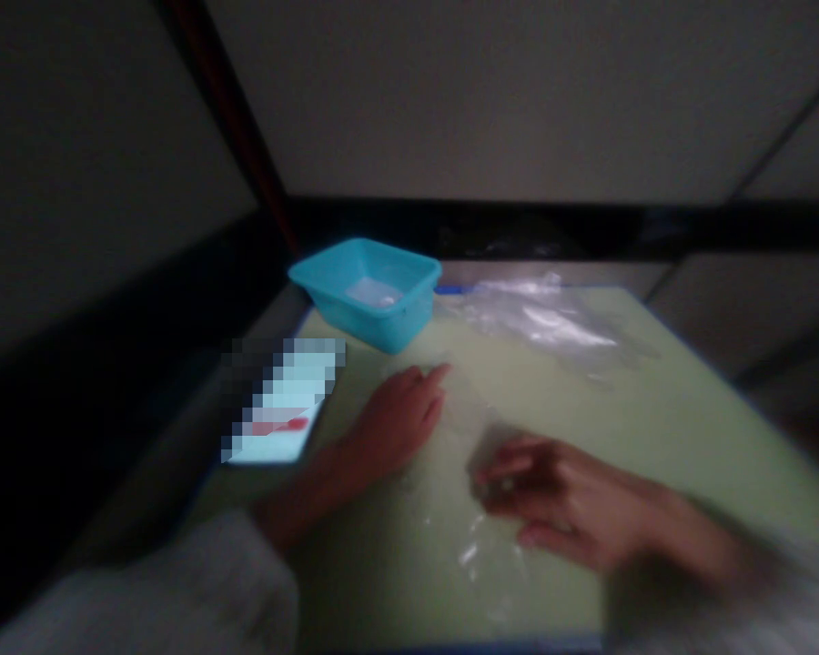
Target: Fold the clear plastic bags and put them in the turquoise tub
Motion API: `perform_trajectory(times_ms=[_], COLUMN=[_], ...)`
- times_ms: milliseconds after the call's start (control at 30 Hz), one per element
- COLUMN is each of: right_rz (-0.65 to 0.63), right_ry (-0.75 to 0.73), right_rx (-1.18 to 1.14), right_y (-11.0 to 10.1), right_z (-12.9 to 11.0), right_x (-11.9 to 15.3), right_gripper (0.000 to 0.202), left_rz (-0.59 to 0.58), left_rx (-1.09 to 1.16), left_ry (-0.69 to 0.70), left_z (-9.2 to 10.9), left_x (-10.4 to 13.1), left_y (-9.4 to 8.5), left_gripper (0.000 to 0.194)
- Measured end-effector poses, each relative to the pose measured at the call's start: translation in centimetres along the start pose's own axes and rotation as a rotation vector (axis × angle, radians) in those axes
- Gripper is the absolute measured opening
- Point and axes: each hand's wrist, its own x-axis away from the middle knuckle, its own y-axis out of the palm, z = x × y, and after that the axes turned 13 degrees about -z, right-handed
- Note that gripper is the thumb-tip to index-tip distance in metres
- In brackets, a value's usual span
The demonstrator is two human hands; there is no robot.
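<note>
Evidently, from the head view, the work in hand is with clear plastic (469, 553), thin and shiny, lying on the pale desk (696, 437) between and below the two hands. The left grip (399, 414) is low over the desk, its index finger stretched forward and the thumb close by; blur hides whether it pinches any film. The right grip (552, 496) has loosely curled fingers and a thumb set apart from them; whether anything is caught under those fingers, I cannot tell.

Beyond the left one stands a turquoise tub (399, 327) with something pale inside, and to its right lies a crumpled heap of plastic (546, 318). A lit screen (266, 448) sits at the desk's left side.

My reading is that the step is spreading or sorting out the near film. The next move seems to call for finding a free edge and pinching it lightly, since such thin stuff may cling or slide.
</note>
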Motion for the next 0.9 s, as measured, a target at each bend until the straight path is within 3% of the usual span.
perform_trajectory(times_ms=[367, 467, 567, 633, 767, 900], right_rz=[0.007, 0.114, 0.278, 0.306, 0.284, 0.353], right_ry=[-0.071, -0.003, 0.236, 0.316, 0.408, 0.553], right_rx=[-0.065, -0.027, 0.032, 0.067, 0.134, 0.136], right_y=[0.0, -0.5, -0.7, -0.5, -0.3, -0.5], right_z=[-1.8, -0.8, 1.4, 2.9, 4.8, 4.8], right_x=[-1.2, -0.4, 0.3, 0.7, 0.9, 1.2], right_gripper=[0.033, 0.033, 0.032, 0.034, 0.034, 0.034], left_rz=[-0.138, -0.044, 0.115, 0.18, 0.174, 0.178], left_rx=[0.044, 0.102, 0.188, 0.258, 0.365, 0.454], left_ry=[0.312, 0.252, 0.117, 0.036, 0.002, 0.037], left_z=[1.0, 0.5, -0.5, -1.0, -1.4, -1.8], left_x=[0.5, 0.2, -0.2, -0.4, -0.5, -0.9], left_y=[0.5, 0.4, 0.0, -0.4, -0.7, -0.5], left_gripper=[0.042, 0.043, 0.039, 0.039, 0.035, 0.026])
